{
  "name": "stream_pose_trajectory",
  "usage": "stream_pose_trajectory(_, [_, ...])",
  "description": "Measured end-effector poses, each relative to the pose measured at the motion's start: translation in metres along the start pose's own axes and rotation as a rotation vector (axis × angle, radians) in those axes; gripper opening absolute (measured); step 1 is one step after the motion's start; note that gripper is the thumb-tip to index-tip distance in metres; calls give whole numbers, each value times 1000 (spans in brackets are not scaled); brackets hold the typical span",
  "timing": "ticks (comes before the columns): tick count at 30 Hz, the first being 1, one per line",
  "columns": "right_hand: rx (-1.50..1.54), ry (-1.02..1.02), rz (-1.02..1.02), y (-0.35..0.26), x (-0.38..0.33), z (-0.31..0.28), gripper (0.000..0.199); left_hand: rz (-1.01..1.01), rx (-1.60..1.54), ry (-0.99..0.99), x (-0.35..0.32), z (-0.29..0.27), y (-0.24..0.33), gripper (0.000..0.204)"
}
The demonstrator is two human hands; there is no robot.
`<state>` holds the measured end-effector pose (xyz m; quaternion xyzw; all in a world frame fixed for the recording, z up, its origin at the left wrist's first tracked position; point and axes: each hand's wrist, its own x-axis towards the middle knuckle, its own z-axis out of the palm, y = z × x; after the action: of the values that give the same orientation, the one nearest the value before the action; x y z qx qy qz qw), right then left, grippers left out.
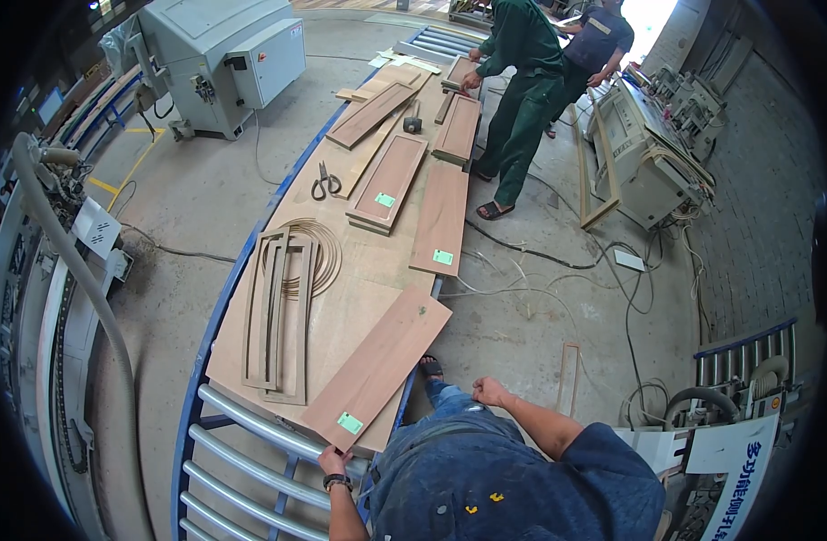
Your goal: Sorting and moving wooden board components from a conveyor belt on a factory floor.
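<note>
Wood panel (375, 365): laid flat, diag. across near end of plywood sheet (350, 302); far R corner is stuck out past sheet's R edge. Green label (349, 423) is stuck on nr the near end.
L hand (334, 461): placed at panel's near L corner, just below label; corner is touched by fingertips. Whether it's pinched or only touched can't be told.
R hand (491, 391): held at waist, R of panel, well apart from it; fingers are curled in, but whether they're pressed tight can't be told.
Rollers (260, 417): set under/beside L hand, at sheet's near end.
Thin frames (304, 316): stacked L of panel, partly over coil (330, 261).
2nd panel (441, 216): laid beyond 1st, also w/ green label.
Co-worker (527, 90): seen at far R side, both hands kept nr other panels.
</note>
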<state>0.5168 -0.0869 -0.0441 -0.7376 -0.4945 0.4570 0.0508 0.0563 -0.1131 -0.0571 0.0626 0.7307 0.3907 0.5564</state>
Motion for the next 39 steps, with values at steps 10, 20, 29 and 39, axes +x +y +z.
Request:
stream_pose_trajectory(10, [-33,27,-55,18,13,10,35,10,-34,15,-4,2,4,27])
stream_pose_trajectory(20, [-8,-18,3,5,5,3,35,21,-9,-32,1,-1,0,27])
stream_pose_trajectory(29, [35,-12,1,-1,-1,0,33,24,-13,-14,6,-3,-5,28])
stream_pose_trajectory(39, [43,-1,-8,14,9,8,27,18,-37,-20,2,-1,-2,28])
